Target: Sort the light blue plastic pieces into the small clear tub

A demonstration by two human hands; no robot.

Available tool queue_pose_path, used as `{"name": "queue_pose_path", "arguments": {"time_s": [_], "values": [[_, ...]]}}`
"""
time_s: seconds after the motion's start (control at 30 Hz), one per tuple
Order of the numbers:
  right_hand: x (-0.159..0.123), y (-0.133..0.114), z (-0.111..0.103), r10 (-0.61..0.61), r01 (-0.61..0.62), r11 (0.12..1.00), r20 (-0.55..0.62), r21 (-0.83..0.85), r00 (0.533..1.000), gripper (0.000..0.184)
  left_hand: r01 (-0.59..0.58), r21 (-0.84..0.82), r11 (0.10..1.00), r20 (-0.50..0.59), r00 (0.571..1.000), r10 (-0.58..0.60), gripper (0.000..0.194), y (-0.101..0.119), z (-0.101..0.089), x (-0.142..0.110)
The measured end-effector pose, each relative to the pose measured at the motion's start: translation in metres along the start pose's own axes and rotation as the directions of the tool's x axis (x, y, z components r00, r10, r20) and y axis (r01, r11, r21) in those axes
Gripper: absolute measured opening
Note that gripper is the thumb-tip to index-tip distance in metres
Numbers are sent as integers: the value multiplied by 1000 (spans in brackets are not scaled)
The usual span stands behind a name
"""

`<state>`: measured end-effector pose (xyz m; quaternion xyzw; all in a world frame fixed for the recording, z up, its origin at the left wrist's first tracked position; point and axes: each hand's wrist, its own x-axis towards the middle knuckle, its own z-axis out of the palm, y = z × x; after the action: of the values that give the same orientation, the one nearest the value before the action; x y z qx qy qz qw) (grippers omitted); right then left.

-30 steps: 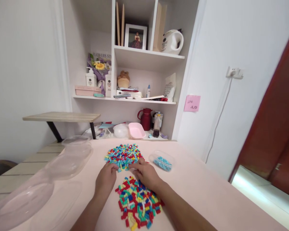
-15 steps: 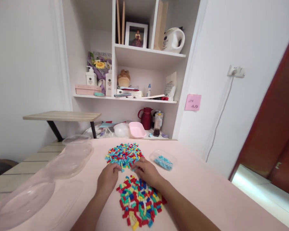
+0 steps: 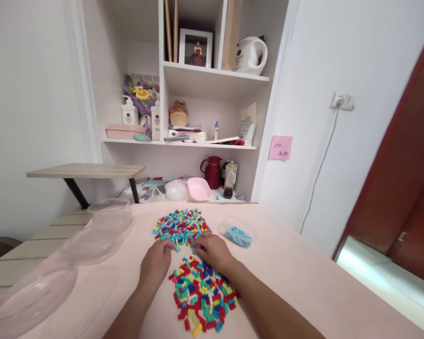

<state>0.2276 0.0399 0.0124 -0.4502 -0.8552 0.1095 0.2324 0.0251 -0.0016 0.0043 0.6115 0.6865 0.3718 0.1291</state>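
My left hand (image 3: 156, 259) rests at the near left edge of a pile of small mixed-colour toy bricks (image 3: 182, 226), its thumb and fingers pinched together. A light blue brick (image 3: 177, 249) shows at its fingertips. Across a narrow gap, my right hand (image 3: 214, 250) is bent over the pile's near right edge, its fingers closed down on a small blue brick (image 3: 193, 248), partly covered. Below the hands lies a second pile of larger red, yellow, green and blue bricks (image 3: 203, 299), with my right forearm along its right side. A clear plastic box (image 3: 252, 231) right of my right hand holds light blue bricks (image 3: 238, 236).
Clear plastic containers and lids (image 3: 92, 242) line the left side of the pink table (image 3: 286, 282). Behind the table are a pink tray (image 3: 199, 189), a red jug (image 3: 212, 173) and a bottle (image 3: 229, 181) below white shelves (image 3: 212, 146). A wooden stand (image 3: 86, 170) is at left.
The whole view has shifted slightly left. Both hands stay at the near edge of the small-brick pile, with only slight finger movement.
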Motion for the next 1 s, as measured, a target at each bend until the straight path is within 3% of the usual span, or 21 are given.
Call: {"name": "queue_pose_path", "arguments": {"time_s": [0.2, 0.3, 0.37, 0.47, 0.53, 0.6, 0.83, 0.9, 1.0], "values": [[1, -6, -2, -1, 2, 1000, -26, 31, 1000, 13, -7, 7, 1000, 5, 1000, 7, 27, 0, 0, 1], [0, -1, -13, -11, 21, 998, -136, 65, 991, 11, -4, 3, 1000, 8, 1000, 4, 25, 0, 0, 0], [-3, 10, -28, 15, 11, 996, -280, 93, 960, 13, 5, 5, 1000, 11, 1000, -5, 25, 1, -1, -1], [-9, 31, -52, 108, -60, 992, -482, 114, 870, 17, 17, 39, 999, 11, 1000, -18, 26, 5, -3, -3], [-14, 44, -64, 168, -146, 986, -557, 85, 813, 18, 43, 85, 995, 4, 999, -44, 27, 8, -5, -5], [-18, 53, -71, 209, -237, 971, -589, 31, 781, 17, 74, 131, 989, 0, 997, -75, 28, 11, -8, -7], [-23, 57, -71, 281, -442, 886, -595, -141, 753, 17, 89, 169, 982, 5, 996, -92, 30, 10, -10, -5], [-23, 57, -72, 256, -436, 889, -635, -142, 729, 22, 80, 165, 983, 17, 996, -84, 31, 8, -9, -4], [-20, 52, -70, 187, -294, 954, -663, -52, 725, 27, 67, 157, 985, 40, 996, -74, 32, 7, -8, -4]]}}
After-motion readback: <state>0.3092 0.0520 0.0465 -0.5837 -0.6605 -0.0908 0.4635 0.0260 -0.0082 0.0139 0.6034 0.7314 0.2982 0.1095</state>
